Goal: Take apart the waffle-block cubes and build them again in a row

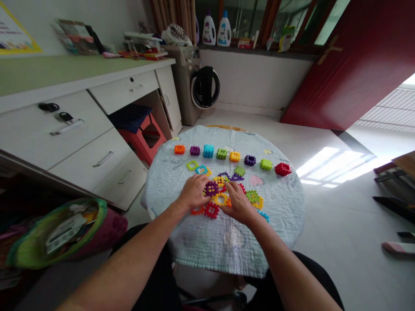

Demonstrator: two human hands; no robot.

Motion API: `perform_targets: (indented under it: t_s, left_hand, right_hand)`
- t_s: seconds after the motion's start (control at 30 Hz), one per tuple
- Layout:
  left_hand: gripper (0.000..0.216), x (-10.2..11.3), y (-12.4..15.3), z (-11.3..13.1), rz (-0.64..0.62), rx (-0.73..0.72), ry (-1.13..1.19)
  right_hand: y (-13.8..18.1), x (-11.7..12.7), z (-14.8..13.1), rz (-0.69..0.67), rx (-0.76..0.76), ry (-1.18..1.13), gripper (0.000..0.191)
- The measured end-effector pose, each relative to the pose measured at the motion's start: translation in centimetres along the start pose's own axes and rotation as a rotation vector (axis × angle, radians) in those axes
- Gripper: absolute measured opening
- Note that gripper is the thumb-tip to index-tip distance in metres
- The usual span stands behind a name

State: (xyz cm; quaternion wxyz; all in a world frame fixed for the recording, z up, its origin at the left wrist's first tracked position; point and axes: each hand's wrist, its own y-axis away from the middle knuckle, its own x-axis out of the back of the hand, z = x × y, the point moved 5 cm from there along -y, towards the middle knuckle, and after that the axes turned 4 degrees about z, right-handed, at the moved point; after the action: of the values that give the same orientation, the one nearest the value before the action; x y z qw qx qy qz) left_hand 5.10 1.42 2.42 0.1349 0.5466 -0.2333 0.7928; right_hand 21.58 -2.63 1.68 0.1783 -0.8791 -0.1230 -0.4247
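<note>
"One question: what has the left hand (194, 192) got?"

"Fingers half curled at a purple piece (211, 188); whether that grip pinches it, I can't tell."

"And the right hand (239, 203)?"

"Loosely bent, just beside a yellow piece (221, 199) between the hands; its hold is unclear too."

"Further out?"

"Loose pieces (252, 196) around both, on the cloth-covered tabletop (207, 250). Beyond, eight blocks (234, 157) in a row."

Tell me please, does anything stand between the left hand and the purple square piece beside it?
Nothing visible does. The left hand is right at the left side of the purple square piece, whose upper face is mostly uncovered; whether it grips the piece, I cannot tell. A yellow piece lies on the other side.
</note>
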Motion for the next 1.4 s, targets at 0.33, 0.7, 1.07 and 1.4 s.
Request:
perform_targets:
  t_s: [0.33, 0.7, 1.07, 1.4]
  left_hand:
    - [0.051, 2.4, -11.2, -16.5, -0.081, 0.172, -0.294]
    - [0.056, -0.2, -17.0, -20.2, -0.279, 0.217, -0.294]
    - [0.059, -1.3, -17.5, -20.6, -0.388, 0.242, -0.286]
    - [0.05, -1.3, -17.6, -20.4, -0.357, 0.251, -0.199]
  right_hand:
    - [0.0, 0.7, 0.7, -0.023, -0.071, -0.044, 0.06]
    - [0.2, 0.5, 0.9, -0.075, -0.134, -0.059, 0.056]
    - [0.3, -0.1, 1.5, -0.109, -0.182, -0.03, 0.055]
    - [0.3, 0.0, 1.5, -0.116, -0.201, -0.034, 0.054]
